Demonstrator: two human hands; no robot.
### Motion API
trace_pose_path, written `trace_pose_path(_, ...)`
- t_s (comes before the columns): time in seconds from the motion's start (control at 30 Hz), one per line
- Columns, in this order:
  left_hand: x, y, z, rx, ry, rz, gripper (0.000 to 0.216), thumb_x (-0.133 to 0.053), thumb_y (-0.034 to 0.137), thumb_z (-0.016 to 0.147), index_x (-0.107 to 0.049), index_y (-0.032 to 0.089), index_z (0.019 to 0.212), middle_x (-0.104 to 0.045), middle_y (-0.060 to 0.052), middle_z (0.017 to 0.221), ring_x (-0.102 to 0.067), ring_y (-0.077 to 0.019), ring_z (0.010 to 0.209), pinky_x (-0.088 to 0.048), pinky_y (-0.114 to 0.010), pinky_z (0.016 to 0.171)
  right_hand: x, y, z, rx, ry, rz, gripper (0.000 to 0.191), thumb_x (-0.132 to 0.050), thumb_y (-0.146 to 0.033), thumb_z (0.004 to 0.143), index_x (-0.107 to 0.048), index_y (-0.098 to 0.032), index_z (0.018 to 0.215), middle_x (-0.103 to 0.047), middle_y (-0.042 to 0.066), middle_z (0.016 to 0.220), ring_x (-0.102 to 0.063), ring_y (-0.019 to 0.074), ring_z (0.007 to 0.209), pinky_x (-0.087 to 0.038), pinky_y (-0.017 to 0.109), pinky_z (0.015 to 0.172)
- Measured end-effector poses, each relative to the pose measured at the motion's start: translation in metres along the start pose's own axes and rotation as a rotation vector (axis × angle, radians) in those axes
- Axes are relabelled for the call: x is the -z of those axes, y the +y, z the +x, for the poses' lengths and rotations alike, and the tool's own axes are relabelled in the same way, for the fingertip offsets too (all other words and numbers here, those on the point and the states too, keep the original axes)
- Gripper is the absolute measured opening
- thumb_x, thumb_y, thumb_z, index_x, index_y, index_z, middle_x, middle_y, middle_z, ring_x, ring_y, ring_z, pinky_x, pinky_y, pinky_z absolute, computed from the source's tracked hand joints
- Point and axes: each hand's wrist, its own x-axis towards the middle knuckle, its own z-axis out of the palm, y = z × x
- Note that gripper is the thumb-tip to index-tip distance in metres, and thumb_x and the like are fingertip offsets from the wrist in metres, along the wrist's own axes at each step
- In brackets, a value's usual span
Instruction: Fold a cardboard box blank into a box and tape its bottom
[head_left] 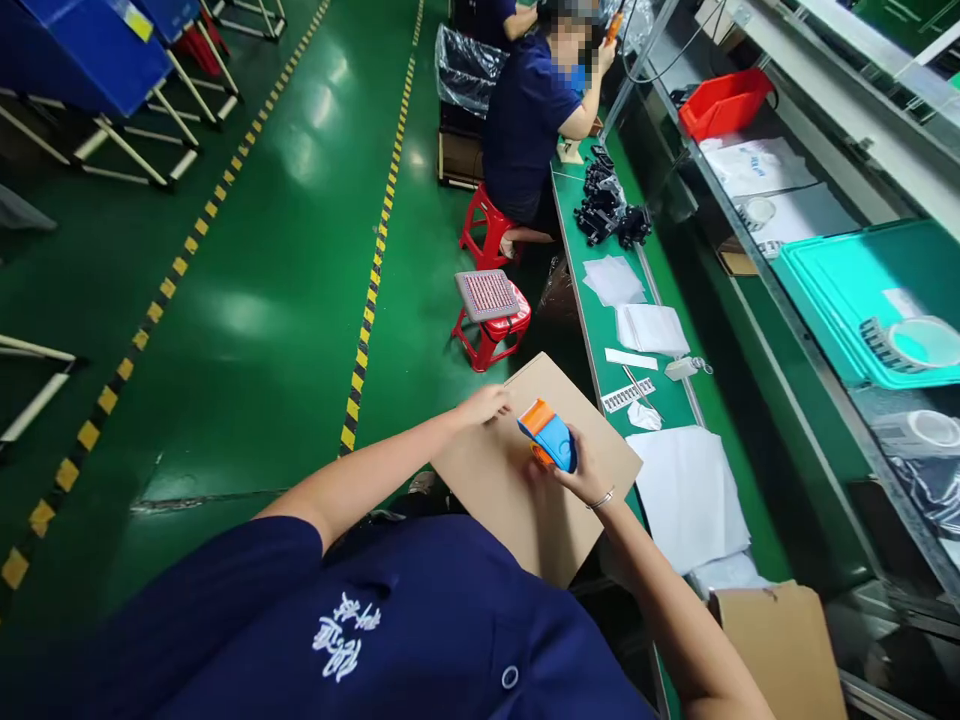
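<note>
tape gun on cardboard, both hands down

cardboard box (510, 480) lies flat across my lap, its far corner at the edge of the green bench (600, 330). my right hand (574, 470) wraps tight around the blue and orange tape dispenser (549, 435) and presses it onto the box's top face. my left hand (484, 405) lies open, fingers spread flat near the box's upper edge, just beside the dispenser. white foam sheets (686, 495) lie on the bench to my right. a red stool (491, 320) stands ahead, and a co-worker (529, 120) sits beyond it.
</note>
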Motion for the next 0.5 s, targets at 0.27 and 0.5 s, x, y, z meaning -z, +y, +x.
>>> trace_pose_path(0.27,-0.012,0.014,-0.014,0.159,-0.231,-0.312,0.031,-0.076,0.044,0.073,-0.068,0.014,0.079,-0.072,-0.005,0.077,-0.067,-0.0146,0.073,-0.051,-0.028,0.071,0.002,0.000,-0.003,0.027,-0.010,-0.101,0.073,-0.063,-0.038,0.076,-0.033,-0.017,0.140,-0.054,0.017,0.133,-0.054,0.0334,0.122,-0.045,0.054,0.102)
trace_pose_path(0.5,-0.001,0.030,0.006,0.235,-0.166,-0.222,0.022,-0.080,0.026,0.069,-0.064,0.014,0.062,-0.063,-0.001,0.054,-0.056,-0.0086,0.050,-0.047,-0.025,0.059,0.003,-0.011,0.004,-0.048,-0.135,-0.354,0.084,-0.059,-0.038,0.082,-0.021,-0.019,0.154,-0.058,0.014,0.115,-0.061,0.0291,0.097,-0.052,0.047,0.087)
